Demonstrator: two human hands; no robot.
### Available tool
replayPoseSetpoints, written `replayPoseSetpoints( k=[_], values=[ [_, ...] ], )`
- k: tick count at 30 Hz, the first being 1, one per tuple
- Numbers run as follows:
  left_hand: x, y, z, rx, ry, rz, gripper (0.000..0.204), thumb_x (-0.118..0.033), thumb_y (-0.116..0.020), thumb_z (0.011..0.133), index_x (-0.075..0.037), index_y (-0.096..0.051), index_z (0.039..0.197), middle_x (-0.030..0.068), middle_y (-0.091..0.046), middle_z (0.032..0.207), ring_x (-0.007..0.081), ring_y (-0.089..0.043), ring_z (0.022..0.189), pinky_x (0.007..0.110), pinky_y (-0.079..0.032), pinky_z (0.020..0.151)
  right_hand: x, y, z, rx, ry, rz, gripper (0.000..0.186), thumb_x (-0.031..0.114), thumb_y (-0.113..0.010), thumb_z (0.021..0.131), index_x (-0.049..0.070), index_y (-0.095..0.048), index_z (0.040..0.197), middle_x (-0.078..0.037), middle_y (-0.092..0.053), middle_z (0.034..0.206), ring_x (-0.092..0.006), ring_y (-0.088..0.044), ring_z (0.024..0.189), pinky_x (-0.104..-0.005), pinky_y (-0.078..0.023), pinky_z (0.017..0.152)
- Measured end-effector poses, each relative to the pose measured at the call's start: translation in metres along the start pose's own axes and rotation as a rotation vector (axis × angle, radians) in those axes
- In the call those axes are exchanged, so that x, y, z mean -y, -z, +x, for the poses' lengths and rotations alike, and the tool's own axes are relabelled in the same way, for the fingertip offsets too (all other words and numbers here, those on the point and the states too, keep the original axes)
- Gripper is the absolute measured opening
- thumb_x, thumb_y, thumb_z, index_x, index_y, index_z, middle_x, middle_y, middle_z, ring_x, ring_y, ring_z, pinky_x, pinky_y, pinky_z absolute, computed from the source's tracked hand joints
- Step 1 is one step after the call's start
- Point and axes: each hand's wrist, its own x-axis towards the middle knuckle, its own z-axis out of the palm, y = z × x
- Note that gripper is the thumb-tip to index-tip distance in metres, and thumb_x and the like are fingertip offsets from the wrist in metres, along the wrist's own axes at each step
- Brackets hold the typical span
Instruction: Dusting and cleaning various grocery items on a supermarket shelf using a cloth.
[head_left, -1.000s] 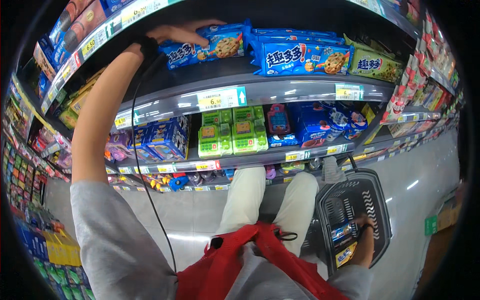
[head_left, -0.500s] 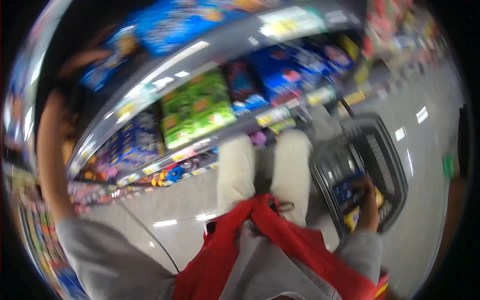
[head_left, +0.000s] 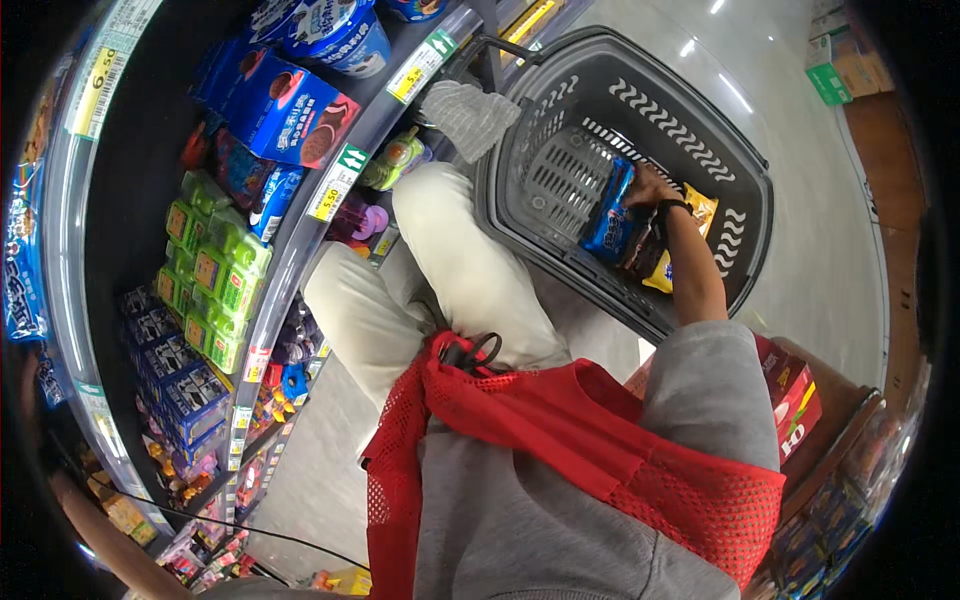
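My right hand [head_left: 652, 188] is down inside a dark grey shopping basket [head_left: 530, 225], its fingers closed at the edge of a blue snack packet [head_left: 611, 210]. Yellow snack packets [head_left: 700, 212] and a dark brown packet [head_left: 645, 255] lie beside and under this hand. A black band circles the wrist. My left forearm [head_left: 115, 540] runs along the lower left rim beside the shelf; the hand fades into the dark there, so its fingers are hidden.
Shelves on the left hold a blue cookie box [head_left: 290, 110], blue tubs [head_left: 345, 40], green packs [head_left: 215, 270] and dark blue boxes [head_left: 185, 385]. A grey cloth [head_left: 470, 115] hangs by the basket handle. A red box [head_left: 785, 390] stands at right. A black cord [head_left: 300, 540] crosses lower left.
The view has turned right, bringing the basket nearer the middle. My left arm, earlier reaching into the upper shelf by a blue packet, now shows at lower left. My right hand stays in the basket.
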Motion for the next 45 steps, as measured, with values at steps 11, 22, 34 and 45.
replayPoseSetpoints(
  k=[11,22,34,45],
  values=[
    [0.113,0.109,0.013,0.438,0.054,-0.248,0.068,-0.024,-0.068,0.092,0.0,-0.038,0.148,0.0179,-0.058,0.136,0.0248,-0.055,0.127,0.036,-0.045,0.107,0.137,0.058,-0.018,0.108,-0.124,-0.142,0.092,0.025,-0.085,0.052,0.004,-0.052,0.135,-0.024,-0.064,0.126,-0.0354,-0.065,0.112,-0.0459,-0.052,0.095],
    [0.006,-0.002,-0.019,-0.04,-0.44,0.26,0.104,-0.037,-0.089,0.066,-0.013,-0.036,0.152,0.0178,-0.053,0.141,0.0298,-0.049,0.132,0.037,-0.039,0.113,0.018,-0.014,0.021,0.224,0.203,1.066,0.051,0.031,-0.074,0.071,0.002,-0.063,0.112,-0.014,-0.067,0.094,-0.027,-0.065,0.084,-0.0408,-0.054,0.073],
    [0.0,-0.009,-0.015,0.085,-0.416,0.106,0.1,-0.036,-0.088,0.068,-0.013,-0.038,0.151,0.0161,-0.06,0.133,0.0263,-0.064,0.115,0.035,-0.054,0.096,0.089,0.086,-0.025,-0.263,0.371,-0.178,0.087,0.02,-0.095,0.044,-0.005,-0.055,0.118,-0.027,-0.069,0.101,-0.0461,-0.066,0.098,-0.0482,-0.055,0.08],
    [0.014,-0.022,0.012,-0.054,-0.667,0.35,0.124,-0.066,-0.079,0.066,-0.012,-0.019,0.159,0.0257,-0.033,0.155,0.0405,-0.037,0.142,0.047,-0.036,0.115,0.352,0.301,-0.323,-0.581,0.696,0.323,0.076,0.003,-0.084,0.055,0.002,-0.052,0.125,-0.015,-0.063,0.104,-0.0282,-0.062,0.097,-0.0387,-0.048,0.092]
  ],
)
